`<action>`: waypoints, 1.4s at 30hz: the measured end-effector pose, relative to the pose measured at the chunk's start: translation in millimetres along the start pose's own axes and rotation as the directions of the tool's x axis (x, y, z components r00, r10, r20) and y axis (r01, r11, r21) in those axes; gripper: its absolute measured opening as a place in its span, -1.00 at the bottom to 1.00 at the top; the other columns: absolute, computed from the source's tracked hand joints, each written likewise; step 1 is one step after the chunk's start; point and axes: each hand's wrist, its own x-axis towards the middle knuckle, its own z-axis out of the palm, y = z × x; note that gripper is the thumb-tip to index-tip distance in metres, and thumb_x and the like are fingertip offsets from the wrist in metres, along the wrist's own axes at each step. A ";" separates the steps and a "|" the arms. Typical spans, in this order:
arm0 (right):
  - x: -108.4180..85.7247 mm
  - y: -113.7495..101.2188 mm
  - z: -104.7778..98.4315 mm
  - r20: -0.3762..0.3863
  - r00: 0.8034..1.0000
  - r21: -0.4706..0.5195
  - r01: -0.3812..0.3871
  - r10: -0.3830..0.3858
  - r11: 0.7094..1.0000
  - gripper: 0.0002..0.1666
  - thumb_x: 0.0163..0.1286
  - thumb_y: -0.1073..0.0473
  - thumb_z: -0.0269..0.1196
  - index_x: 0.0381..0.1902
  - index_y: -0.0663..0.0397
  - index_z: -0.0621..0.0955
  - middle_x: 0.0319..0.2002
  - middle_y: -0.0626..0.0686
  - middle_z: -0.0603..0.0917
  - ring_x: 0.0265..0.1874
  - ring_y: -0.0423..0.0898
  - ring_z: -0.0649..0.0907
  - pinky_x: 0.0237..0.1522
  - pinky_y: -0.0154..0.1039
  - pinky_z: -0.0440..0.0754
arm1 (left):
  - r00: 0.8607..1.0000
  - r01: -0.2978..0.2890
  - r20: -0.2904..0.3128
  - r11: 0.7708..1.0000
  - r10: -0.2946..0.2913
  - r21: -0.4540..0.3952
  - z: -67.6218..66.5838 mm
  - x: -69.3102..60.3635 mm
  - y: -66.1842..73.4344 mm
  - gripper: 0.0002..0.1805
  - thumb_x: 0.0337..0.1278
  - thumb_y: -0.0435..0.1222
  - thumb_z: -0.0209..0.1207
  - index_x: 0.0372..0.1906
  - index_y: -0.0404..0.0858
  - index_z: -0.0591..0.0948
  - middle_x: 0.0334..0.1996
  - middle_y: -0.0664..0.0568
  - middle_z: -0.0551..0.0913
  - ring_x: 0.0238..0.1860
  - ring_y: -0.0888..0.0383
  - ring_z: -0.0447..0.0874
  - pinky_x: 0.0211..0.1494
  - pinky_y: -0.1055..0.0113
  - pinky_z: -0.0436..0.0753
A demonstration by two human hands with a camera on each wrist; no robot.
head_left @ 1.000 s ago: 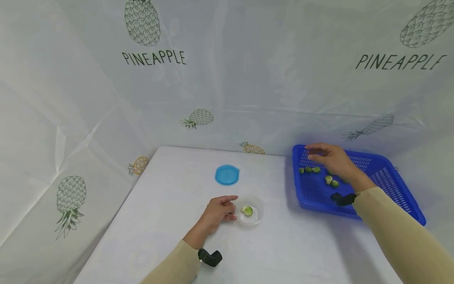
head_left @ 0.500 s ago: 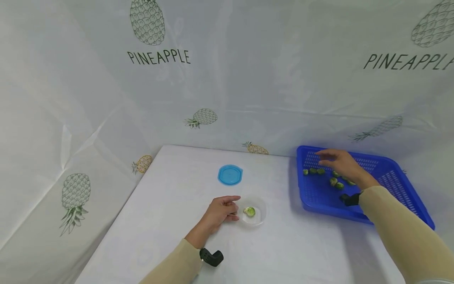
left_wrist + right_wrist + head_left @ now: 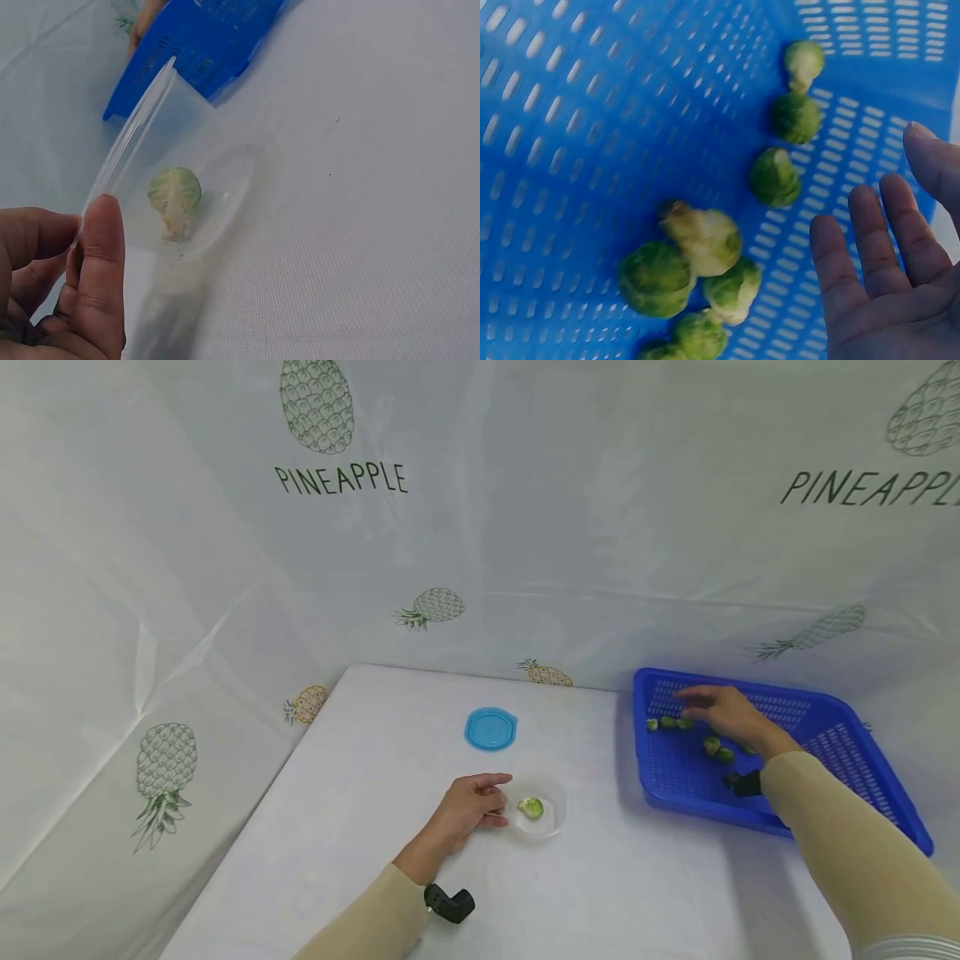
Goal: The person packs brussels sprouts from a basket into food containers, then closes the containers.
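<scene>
The left hand (image 3: 467,808) pinches the rim of a clear round tub (image 3: 551,827); in the left wrist view, thumb and finger hold the tub's edge (image 3: 127,150). One Brussels sprout (image 3: 532,808) lies inside the tub. Over the blue basket (image 3: 678,785) hovers the right hand (image 3: 723,710), fingers extended and holding nothing. Several sprouts lie in the basket; the right wrist view shows a row of three, one of them a dark green sprout (image 3: 775,178), and a cluster with a large sprout (image 3: 656,279). The right hand (image 3: 900,285) is beside them, palm showing.
A light blue lid (image 3: 491,729) lies on the white table (image 3: 360,760) behind the tub. A pineapple-printed white sheet (image 3: 555,527) rises behind and to the left of the table. The basket stands at the table's right, near the back sheet.
The right hand has lowered slightly over the basket. The head view has shifted a little, moving the scene rightward. The left hand keeps its hold on the tub.
</scene>
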 end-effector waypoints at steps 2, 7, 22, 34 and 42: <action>0.0 5.0 0.2 0.005 1.000 -0.005 0.000 0.000 1.000 -0.38 0.64 0.10 0.18 0.51 0.30 0.41 0.45 0.47 0.43 0.36 0.48 0.48 0.30 0.45 0.54 | 1.000 -0.003 0.004 1.000 0.003 -0.005 0.4 0.0 0.0 -0.52 0.38 -0.48 0.23 0.37 -0.36 0.60 -0.26 -0.01 0.56 -0.42 0.20 0.69 -0.19 0.33 0.86; 0.6 16.6 3.3 0.022 1.000 0.004 -0.018 0.018 1.000 -0.35 0.62 0.13 0.20 0.51 0.34 0.40 0.44 0.50 0.42 0.35 0.50 0.48 0.29 0.42 0.57 | 1.000 -0.005 0.006 1.000 0.005 -0.016 0.0 0.7 -0.4 -0.51 0.38 -0.49 0.23 0.38 -0.37 0.59 -0.27 0.01 0.55 -0.43 0.21 0.68 -0.20 0.34 0.85; 6.1 24.4 7.2 0.011 0.999 0.006 -0.048 0.048 0.999 -0.46 0.59 0.17 0.22 0.40 0.35 0.52 0.28 0.47 0.58 0.22 0.43 0.60 0.17 0.34 0.68 | 1.000 -0.002 0.000 1.000 0.002 -0.012 -2.3 2.7 -1.6 -0.51 0.37 -0.48 0.24 0.37 -0.35 0.60 -0.26 0.01 0.55 -0.42 0.20 0.69 -0.19 0.33 0.86; 7.2 33.0 6.3 0.024 0.999 -0.070 -0.025 0.027 0.997 -0.38 0.55 0.16 0.26 0.39 0.47 0.47 0.29 0.55 0.53 0.22 0.50 0.57 0.17 0.38 0.65 | 1.000 0.007 -0.003 1.000 -0.007 -0.021 -0.2 0.4 -0.4 -0.50 0.35 -0.50 0.23 0.37 -0.37 0.60 -0.27 0.02 0.55 -0.44 0.20 0.69 -0.20 0.33 0.86; 6.6 32.4 5.8 0.021 1.000 -0.033 -0.018 0.018 0.999 -0.50 0.58 0.19 0.23 0.32 0.41 0.55 0.13 0.43 0.67 0.10 0.37 0.68 0.04 0.26 0.75 | 1.000 0.015 -0.003 1.000 -0.015 -0.018 -0.6 1.6 -0.6 -0.51 0.35 -0.50 0.23 0.36 -0.35 0.61 -0.27 0.00 0.55 -0.45 0.19 0.69 -0.21 0.34 0.85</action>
